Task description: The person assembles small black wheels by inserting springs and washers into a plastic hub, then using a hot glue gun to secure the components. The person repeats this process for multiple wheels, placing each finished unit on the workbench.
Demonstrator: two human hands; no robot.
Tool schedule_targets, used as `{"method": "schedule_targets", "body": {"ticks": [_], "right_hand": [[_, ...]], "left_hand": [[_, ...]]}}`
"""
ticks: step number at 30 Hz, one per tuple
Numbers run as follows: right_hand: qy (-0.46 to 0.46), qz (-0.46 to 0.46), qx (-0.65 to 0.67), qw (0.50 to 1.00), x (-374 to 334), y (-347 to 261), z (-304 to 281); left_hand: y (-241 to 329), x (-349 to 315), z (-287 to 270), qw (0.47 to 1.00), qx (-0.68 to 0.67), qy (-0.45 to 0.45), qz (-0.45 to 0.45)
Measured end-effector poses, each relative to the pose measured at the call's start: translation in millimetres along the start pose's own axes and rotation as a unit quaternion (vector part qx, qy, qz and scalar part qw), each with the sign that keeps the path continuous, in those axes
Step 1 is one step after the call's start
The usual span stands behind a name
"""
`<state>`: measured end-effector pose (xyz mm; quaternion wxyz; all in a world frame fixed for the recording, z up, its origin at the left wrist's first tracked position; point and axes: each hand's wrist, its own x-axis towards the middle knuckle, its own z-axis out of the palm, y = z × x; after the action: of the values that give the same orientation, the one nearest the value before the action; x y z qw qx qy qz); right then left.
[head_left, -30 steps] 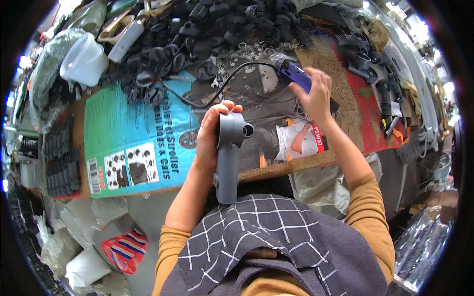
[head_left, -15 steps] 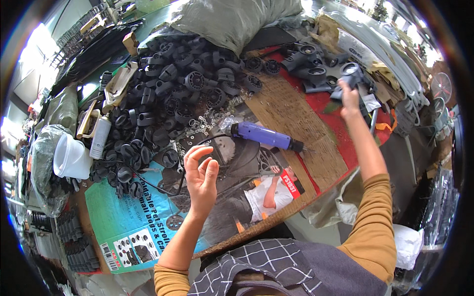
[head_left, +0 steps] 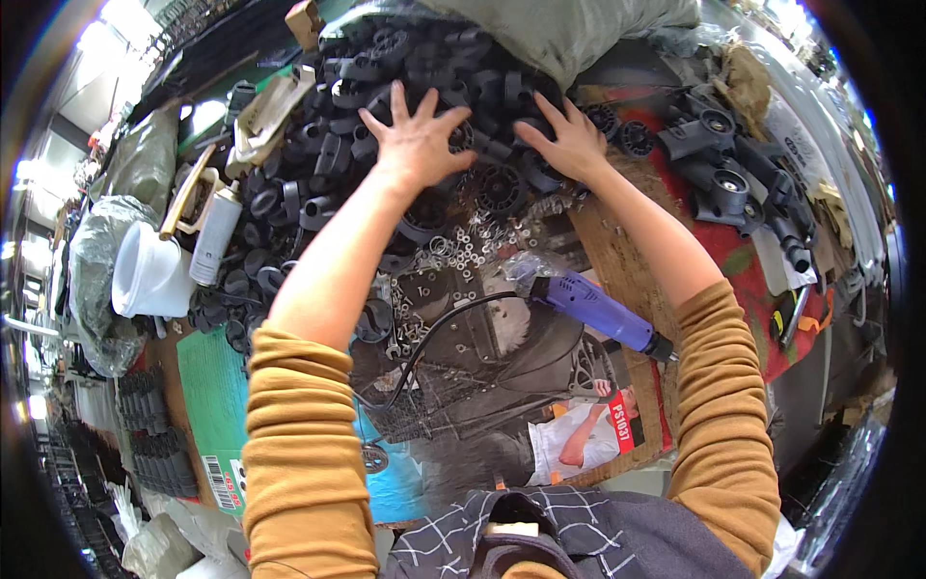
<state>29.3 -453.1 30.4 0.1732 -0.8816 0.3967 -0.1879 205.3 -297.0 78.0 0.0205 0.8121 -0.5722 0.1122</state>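
Head view: black plastic parts (head_left: 333, 154) under left fingers (head_left: 398, 108) and right fingers (head_left: 553, 116); both splayed, released

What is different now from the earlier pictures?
The left hand let go of a grey part, the right hand of the purple power tool, which lies on the cardboard. The right hand then left the grey parts at right; both hands moved forward, spread open, to the black parts. The white bucket and bottle stay at left.
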Motion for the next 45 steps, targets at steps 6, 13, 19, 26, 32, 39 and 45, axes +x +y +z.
{"method": "schedule_targets", "body": {"ticks": [6, 13, 19, 26, 32, 39, 45], "right_hand": [[-0.006, -0.136, -0.046, 0.99, 9, -96, 65], [-0.102, -0.279, 0.007, 0.955, -13, -156, 59], [0.098, -0.325, 0.001, 0.941, -67, -114, -5], [0.18, -0.134, -0.031, 0.974, -152, -5, -63], [0.183, -0.096, -0.093, 0.974, -185, 20, -104], [0.181, -0.135, -0.037, 0.973, -204, -38, -94], [0.149, -0.162, -0.003, 0.975, -212, -88, -73]], "left_hand": [[-100, -29, -3, 0.997, 0.066, -0.035, 0.003], [-195, -100, -25, 0.99, 0.028, 0.048, -0.126], [-276, -343, -63, 0.963, 0.031, 0.221, -0.15], [-373, -615, -97, 0.852, 0.026, -0.017, -0.523], [-415, -678, -81, 0.791, -0.198, -0.106, -0.569], [-378, -679, -71, 0.833, -0.19, -0.029, -0.518], [-281, -628, -78, 0.846, -0.183, -0.074, -0.495]]}}
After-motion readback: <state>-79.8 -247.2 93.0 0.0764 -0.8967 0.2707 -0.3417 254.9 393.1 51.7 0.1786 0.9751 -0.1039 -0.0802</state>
